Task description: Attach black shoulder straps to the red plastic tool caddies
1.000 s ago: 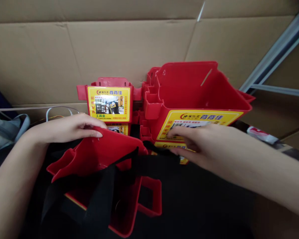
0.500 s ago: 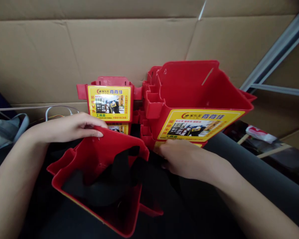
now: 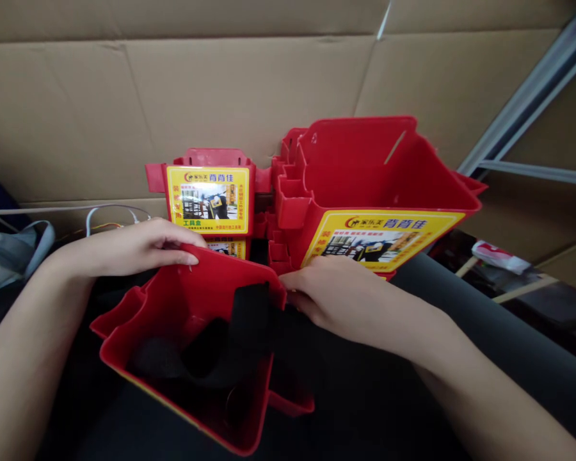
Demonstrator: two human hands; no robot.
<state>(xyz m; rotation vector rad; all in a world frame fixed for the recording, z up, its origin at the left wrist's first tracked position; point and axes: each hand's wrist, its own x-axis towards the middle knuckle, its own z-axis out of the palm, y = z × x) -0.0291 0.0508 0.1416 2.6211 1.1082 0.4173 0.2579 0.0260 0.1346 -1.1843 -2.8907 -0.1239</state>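
Nearest, tilted on the person's lap, sits the open red plastic bin (image 3: pixel 192 358), with a black strap (image 3: pixel 230 339) slumped loosely inside it. The bin looks like thin moulded plastic: probably light, stiff enough to keep its shape, smooth and a little slippery, so the thick rim and the side pockets seem the surest places to grip. The strap is soft and limp and would likely bunch unless pinched flat. The left hand (image 3: pixel 129 246) holds the bin's far rim, thumb and fingers closed on that edge. The right hand (image 3: pixel 336 294) rests at the bin's right corner, fingers curled together near the strap; whether they pinch it I cannot tell. Beyond stand a stack of labelled red bins (image 3: pixel 365 192), a smaller stack (image 3: pixel 208 198), and the cardboard wall (image 3: pixel 173 96).
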